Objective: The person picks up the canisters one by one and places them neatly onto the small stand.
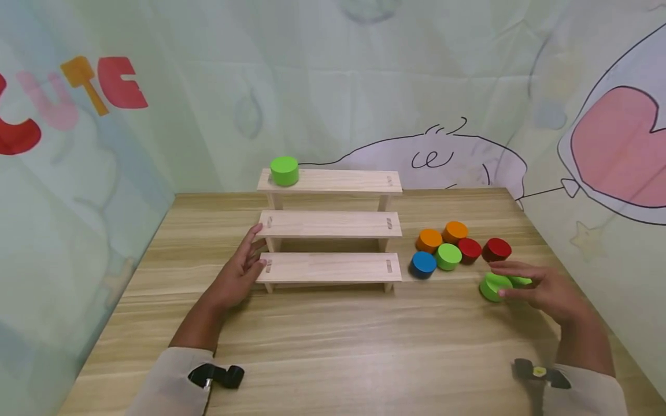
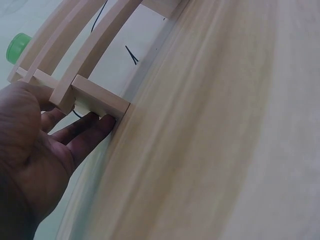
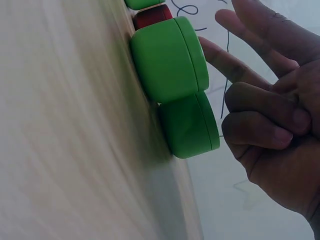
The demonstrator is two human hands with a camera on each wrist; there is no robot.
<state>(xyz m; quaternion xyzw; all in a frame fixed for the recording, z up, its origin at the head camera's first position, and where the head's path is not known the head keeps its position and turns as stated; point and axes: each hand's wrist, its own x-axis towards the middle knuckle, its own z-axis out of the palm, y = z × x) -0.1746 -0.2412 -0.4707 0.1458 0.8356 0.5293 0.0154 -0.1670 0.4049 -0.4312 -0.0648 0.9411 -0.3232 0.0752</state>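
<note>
A three-step wooden stand (image 1: 333, 224) stands at the middle back of the table, with a green round block (image 1: 284, 171) at the left end of its top step. My left hand (image 1: 236, 274) rests against the stand's left side. In the left wrist view, fingertips (image 2: 107, 122) touch the outer face of its leg. At the right, my right hand (image 1: 546, 292) reaches over two green round blocks, a near one (image 1: 493, 287) and another (image 1: 522, 281) partly hidden by the hand. Up close, the thumb and index finger stand apart beside the green block (image 3: 167, 62), while the other fingers curl loosely.
Between the stand and my right hand lie orange (image 1: 429, 240), blue (image 1: 424, 264), green (image 1: 448, 256) and red (image 1: 496, 249) round blocks. A printed cloth (image 1: 333, 104) hangs behind the table (image 1: 333, 358) and along its sides.
</note>
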